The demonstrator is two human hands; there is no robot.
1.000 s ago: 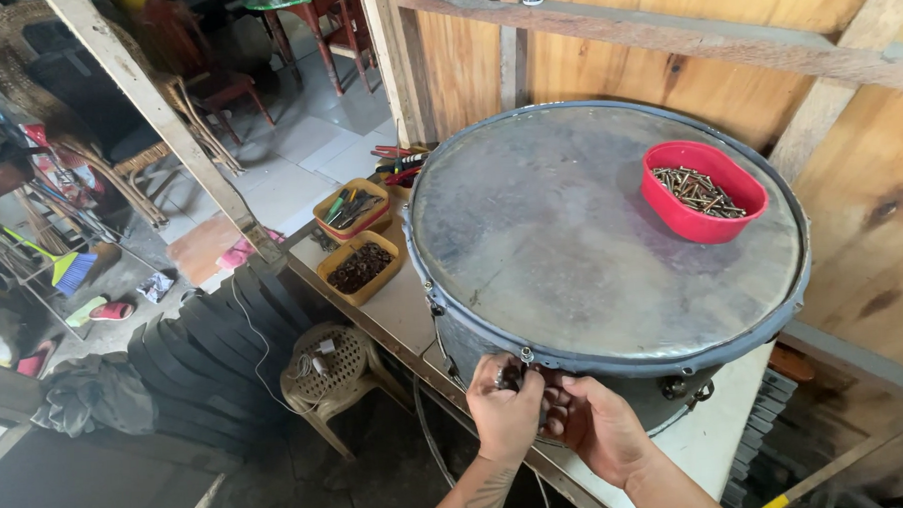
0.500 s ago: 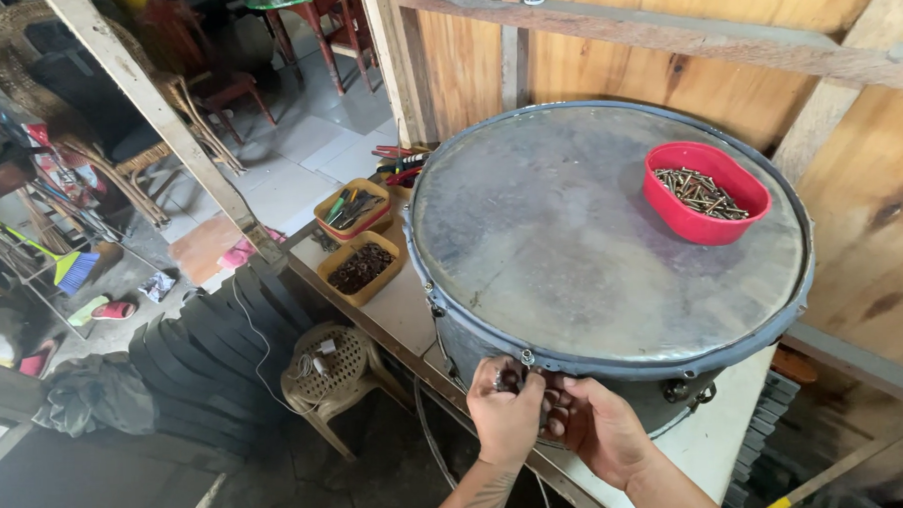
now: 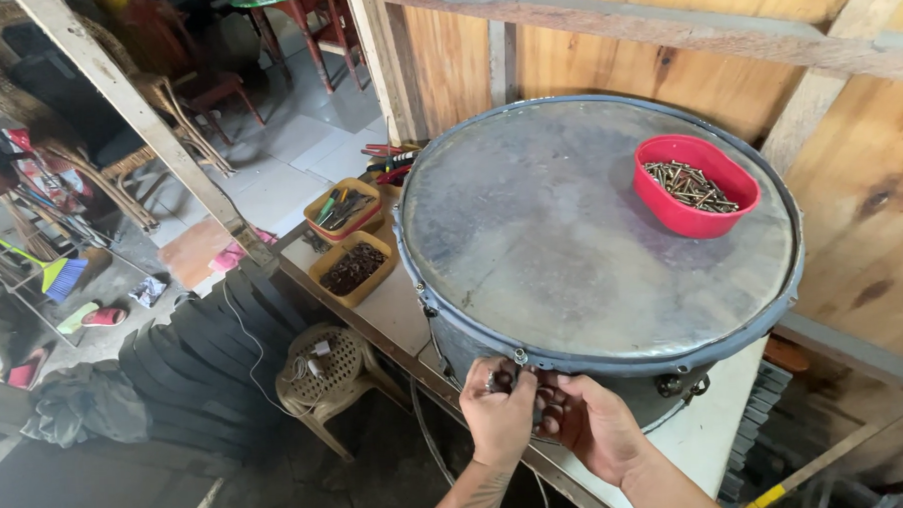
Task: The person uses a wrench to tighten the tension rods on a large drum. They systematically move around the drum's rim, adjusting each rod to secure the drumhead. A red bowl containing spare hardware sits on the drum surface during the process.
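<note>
A large drum (image 3: 571,240) with a grey skin and a dark metal hoop lies flat on a white workbench (image 3: 388,306). My left hand (image 3: 497,418) is closed on a small metal tension fitting (image 3: 506,374) at the drum's near rim. Touching it from the right, my right hand (image 3: 588,425) has its fingers curled against the drum's side under the hoop. A red plastic bowl (image 3: 694,187) of metal screws rests on the drum skin at the far right.
Two yellow trays (image 3: 349,243) of small parts and tools stand on the bench left of the drum. A woven stool (image 3: 326,374) and stacked black rings (image 3: 205,363) sit on the floor below. Wooden wall panels (image 3: 870,199) close off the right side.
Both hands stay at the drum's near rim. Only the fingers have shifted slightly around the fitting.
</note>
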